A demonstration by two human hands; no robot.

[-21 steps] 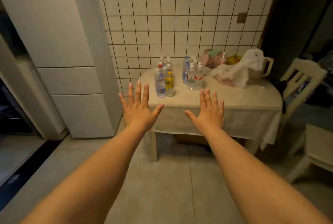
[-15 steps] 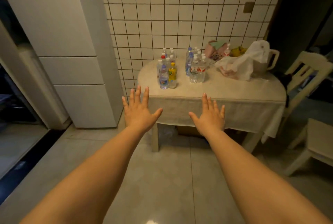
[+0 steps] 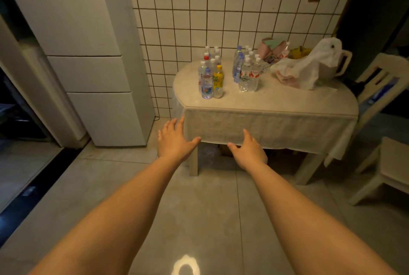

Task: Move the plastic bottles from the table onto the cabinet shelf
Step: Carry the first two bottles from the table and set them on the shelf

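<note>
Two clusters of plastic bottles stand on a cloth-covered table (image 3: 287, 106). The left cluster (image 3: 210, 73) has several clear bottles and a yellow one (image 3: 218, 82) at its front. The right cluster (image 3: 246, 68) is several clear bottles with red or blue labels. My left hand (image 3: 173, 140) reaches forward with fingers spread, below the table's left front corner, holding nothing. Below the front hem of the tablecloth is my right hand (image 3: 249, 151), also empty, its fingers relaxed. Both hands are well short of the bottles. No cabinet shelf is visible.
A white fridge (image 3: 88, 53) stands left of the table against the tiled wall. A white plastic bag (image 3: 309, 68) over a jug, a pink bag and yellow items crowd the table's back right. Pale chairs (image 3: 380, 97) stand at the right. A dark doorway is at far left.
The view has drawn nearer to the table and tilted, so the table sits higher and larger. Both hands have dropped below the table edge, and their fingers have relaxed from fully spread.
</note>
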